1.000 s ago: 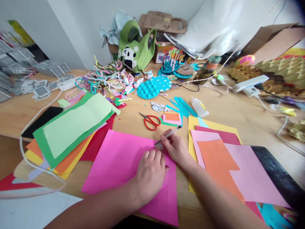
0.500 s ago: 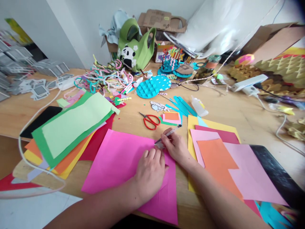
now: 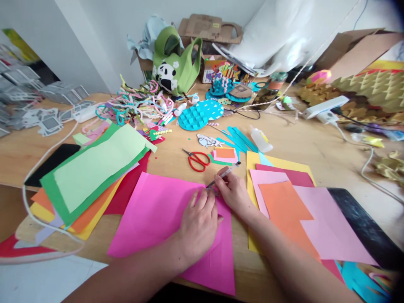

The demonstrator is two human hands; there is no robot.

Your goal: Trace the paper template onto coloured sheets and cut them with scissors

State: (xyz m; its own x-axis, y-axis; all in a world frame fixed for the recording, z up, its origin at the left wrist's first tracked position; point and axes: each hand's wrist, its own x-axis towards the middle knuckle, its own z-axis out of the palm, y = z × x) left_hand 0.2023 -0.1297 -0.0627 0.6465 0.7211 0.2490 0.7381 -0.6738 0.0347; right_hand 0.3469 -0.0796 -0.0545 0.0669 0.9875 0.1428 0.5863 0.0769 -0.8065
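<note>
A large bright pink sheet point(image 3: 158, 210) lies on the wooden table in front of me. My left hand point(image 3: 200, 223) rests on its right part, palm down with the fingers laid forward. My right hand point(image 3: 232, 191) is closed around a slim pen point(image 3: 223, 173), whose tip points at the sheet's upper edge beside my left fingertips. Something small and clear, partly hidden, sits under the fingertips. Just beyond my hands are red-handled scissors point(image 3: 198, 161) and a small stack of orange, pink and green paper point(image 3: 224, 154).
Green sheets point(image 3: 97, 164) lie on other coloured paper at the left. Pink and orange sheets point(image 3: 284, 198) cover the right side, near a glue bottle point(image 3: 261, 139). Behind are pipe cleaners point(image 3: 135, 103), blue card shapes point(image 3: 193, 117) and a green panda bag point(image 3: 176, 63). A white cable point(image 3: 27, 202) loops at left.
The view has shifted slightly, moving the background a little left. My right hand and the pen have tilted slightly, and my left fingers reach a little farther up. The pink sheet stays in place.
</note>
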